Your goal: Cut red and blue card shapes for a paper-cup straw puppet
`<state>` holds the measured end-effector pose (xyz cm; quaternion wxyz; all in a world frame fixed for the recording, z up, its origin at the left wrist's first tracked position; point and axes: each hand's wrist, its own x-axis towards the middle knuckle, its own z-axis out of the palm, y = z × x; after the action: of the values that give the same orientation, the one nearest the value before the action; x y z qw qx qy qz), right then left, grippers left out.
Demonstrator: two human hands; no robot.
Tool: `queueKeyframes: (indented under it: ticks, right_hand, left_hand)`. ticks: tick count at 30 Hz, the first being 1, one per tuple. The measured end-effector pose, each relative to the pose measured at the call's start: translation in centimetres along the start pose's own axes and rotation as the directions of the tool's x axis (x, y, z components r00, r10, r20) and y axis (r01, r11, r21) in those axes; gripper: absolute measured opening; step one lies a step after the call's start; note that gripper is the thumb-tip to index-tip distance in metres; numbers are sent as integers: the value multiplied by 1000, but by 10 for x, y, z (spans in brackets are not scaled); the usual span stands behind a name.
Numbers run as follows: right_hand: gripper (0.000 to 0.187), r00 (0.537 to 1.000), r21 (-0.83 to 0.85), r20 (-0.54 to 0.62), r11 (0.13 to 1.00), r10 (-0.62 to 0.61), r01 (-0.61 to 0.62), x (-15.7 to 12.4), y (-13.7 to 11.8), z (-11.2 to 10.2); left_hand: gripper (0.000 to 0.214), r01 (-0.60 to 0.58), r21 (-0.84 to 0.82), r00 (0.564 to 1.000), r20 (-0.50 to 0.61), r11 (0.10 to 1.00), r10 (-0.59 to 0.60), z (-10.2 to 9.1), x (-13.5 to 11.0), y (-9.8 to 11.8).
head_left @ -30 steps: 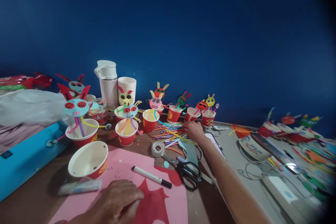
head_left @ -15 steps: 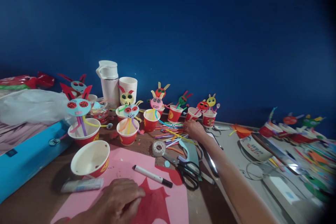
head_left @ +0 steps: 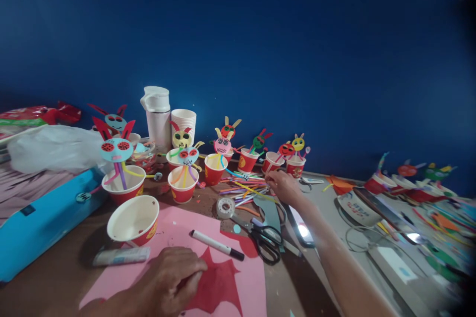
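Low in the view, my left hand (head_left: 173,275) rests on pink paper (head_left: 178,225) with its fingers curled together; whether anything is in them is hidden. Its fingertips lie at the edge of a jagged red paper piece (head_left: 219,285). A capped marker (head_left: 215,244) lies just beyond. My right hand (head_left: 283,186) reaches forward to the right end of a pile of coloured sticks (head_left: 247,187). Its fingers are bent together and point down; I cannot make out what they hold. Behind it stands a red paper cup (head_left: 273,162) with a red paper-faced figure (head_left: 286,149).
Black-handled scissors (head_left: 268,246), a tape roll (head_left: 225,208) and a phone (head_left: 301,228) lie between the arms. A wide paper bowl (head_left: 133,220) and a tube (head_left: 121,256) are left. Several figure cups, a white jug (head_left: 156,119) and stacked cups (head_left: 183,121) line the blue wall.
My right hand has drawn back slightly to the right over the sticks. My left hand stays on the paper. The camera view has shifted a little.
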<state>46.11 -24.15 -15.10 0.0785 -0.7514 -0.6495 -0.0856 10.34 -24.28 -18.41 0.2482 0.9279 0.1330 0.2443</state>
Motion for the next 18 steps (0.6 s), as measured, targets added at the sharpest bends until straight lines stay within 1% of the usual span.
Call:
queueKeyframes:
  ticks: [5, 10, 14, 18]
  right_hand:
    - [20, 999, 134, -19, 991, 26, -23, -11, 1, 3]
    - [23, 997, 243, -32, 968, 72, -62, -21, 1, 3]
    - [23, 997, 300, -25, 951, 79, -68, -32, -1, -1]
    - [23, 998, 346, 7, 936, 64, -63, -51, -9, -11]
  left_hand:
    - [19, 10, 31, 999, -35, 999, -9, 3, -1, -1]
    - [20, 9, 37, 999, -40, 999, -7, 4, 0, -1]
    - [22, 22, 8, 997, -72, 1000, -21, 3, 0, 0]
    - [25, 40, -20, 995, -85, 999, -41, 0, 2, 6]
